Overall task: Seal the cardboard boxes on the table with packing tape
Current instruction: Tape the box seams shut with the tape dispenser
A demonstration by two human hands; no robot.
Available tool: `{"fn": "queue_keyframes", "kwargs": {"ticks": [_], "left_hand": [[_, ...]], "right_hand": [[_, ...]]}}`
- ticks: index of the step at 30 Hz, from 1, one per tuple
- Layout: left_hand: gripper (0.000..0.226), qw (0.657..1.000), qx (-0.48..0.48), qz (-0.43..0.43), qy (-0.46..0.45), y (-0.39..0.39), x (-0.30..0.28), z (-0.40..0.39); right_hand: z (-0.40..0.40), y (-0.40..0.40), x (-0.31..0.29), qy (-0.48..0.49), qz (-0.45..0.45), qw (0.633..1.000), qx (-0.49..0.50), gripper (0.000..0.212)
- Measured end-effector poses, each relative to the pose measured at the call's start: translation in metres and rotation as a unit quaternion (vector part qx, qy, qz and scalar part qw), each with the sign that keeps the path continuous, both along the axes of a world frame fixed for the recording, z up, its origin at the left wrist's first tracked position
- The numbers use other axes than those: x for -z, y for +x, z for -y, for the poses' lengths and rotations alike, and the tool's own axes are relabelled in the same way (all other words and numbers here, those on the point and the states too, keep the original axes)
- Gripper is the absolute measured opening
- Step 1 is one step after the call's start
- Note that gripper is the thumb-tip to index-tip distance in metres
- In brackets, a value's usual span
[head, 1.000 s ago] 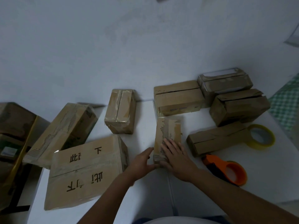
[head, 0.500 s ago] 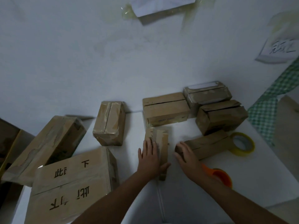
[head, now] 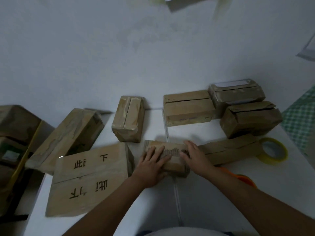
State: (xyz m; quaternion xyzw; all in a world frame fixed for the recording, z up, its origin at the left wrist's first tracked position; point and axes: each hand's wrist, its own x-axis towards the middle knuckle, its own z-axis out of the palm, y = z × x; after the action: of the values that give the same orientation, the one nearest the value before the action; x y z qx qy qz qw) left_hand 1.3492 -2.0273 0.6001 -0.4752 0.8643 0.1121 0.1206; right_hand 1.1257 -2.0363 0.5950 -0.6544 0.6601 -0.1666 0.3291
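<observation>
A small cardboard box (head: 172,157) lies crosswise on the white table (head: 221,201), a strip of tape with a jagged end along its top. My left hand (head: 151,166) rests flat on its left end, and my right hand (head: 196,159) clasps its right end. A yellow tape roll (head: 272,150) lies at the right. An orange tape dispenser (head: 245,179) peeks out behind my right forearm. A long flat box (head: 228,149) lies just right of the held box.
A large box with printed characters (head: 88,179) sits left of my hands. A taped box (head: 128,118) stands behind. Three more boxes (head: 189,108) (head: 237,94) (head: 250,119) line the back right by the wall. Other boxes (head: 66,137) lean off the table's left edge.
The small box has turned from lengthwise to crosswise. My right hand moved from the table beside it onto its right end. The view has dipped back down.
</observation>
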Motion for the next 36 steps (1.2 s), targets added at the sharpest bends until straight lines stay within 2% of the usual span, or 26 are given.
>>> {"fn": "queue_keyframes", "kwargs": {"ticks": [5, 10, 15, 19, 22, 24, 26, 28, 29, 32, 34, 36], "left_hand": [[0.068, 1.0, -0.011, -0.025, 0.005, -0.002, 0.004, 0.003], [0.058, 0.997, -0.023, -0.067, -0.01, -0.016, 0.001, 0.023], [0.091, 0.99, -0.037, -0.139, 0.008, -0.027, 0.02, 0.024], [0.089, 0.989, 0.022, -0.147, -0.009, -0.018, 0.038, 0.017], [0.09, 0.985, 0.077, -0.156, 0.011, -0.025, 0.037, 0.021], [0.092, 0.981, 0.122, -0.152, 0.019, -0.034, 0.031, 0.024], [0.087, 0.979, 0.129, -0.154, 0.023, -0.041, 0.026, 0.026], [0.075, 0.98, 0.102, -0.168, 0.034, -0.043, 0.024, 0.024], [0.07, 0.98, 0.094, -0.17, 0.035, -0.042, 0.025, 0.021], [0.065, 0.984, 0.107, -0.142, 0.022, -0.038, 0.03, 0.012], [0.07, 0.986, 0.118, -0.114, 0.015, -0.036, 0.033, 0.008], [0.074, 0.987, 0.128, -0.093, 0.002, -0.037, 0.034, 0.006]], "right_hand": [[-0.01, -0.008, 0.009, 0.019, -0.037, 0.999, -0.025, 0.055], [-0.036, -0.008, 0.002, 0.017, -0.001, 0.999, -0.029, 0.042], [-0.068, -0.005, -0.002, -0.003, 0.007, 0.997, -0.073, 0.043], [-0.083, -0.044, 0.009, 0.009, -0.012, 0.999, 0.035, 0.038], [-0.099, -0.082, 0.024, 0.005, -0.1, 0.987, 0.129, 0.029], [-0.109, -0.099, 0.034, 0.022, -0.131, 0.974, 0.184, 0.031], [-0.115, -0.107, 0.043, 0.042, -0.128, 0.967, 0.216, 0.039], [-0.117, -0.108, 0.047, 0.084, -0.063, 0.961, 0.255, 0.042], [-0.118, -0.107, 0.047, 0.107, -0.034, 0.958, 0.265, 0.041], [-0.118, -0.11, 0.053, 0.118, -0.029, 0.955, 0.272, 0.039], [-0.12, -0.115, 0.053, 0.131, -0.045, 0.955, 0.262, 0.039], [-0.126, -0.12, 0.057, 0.152, -0.092, 0.961, 0.21, 0.03]]}}
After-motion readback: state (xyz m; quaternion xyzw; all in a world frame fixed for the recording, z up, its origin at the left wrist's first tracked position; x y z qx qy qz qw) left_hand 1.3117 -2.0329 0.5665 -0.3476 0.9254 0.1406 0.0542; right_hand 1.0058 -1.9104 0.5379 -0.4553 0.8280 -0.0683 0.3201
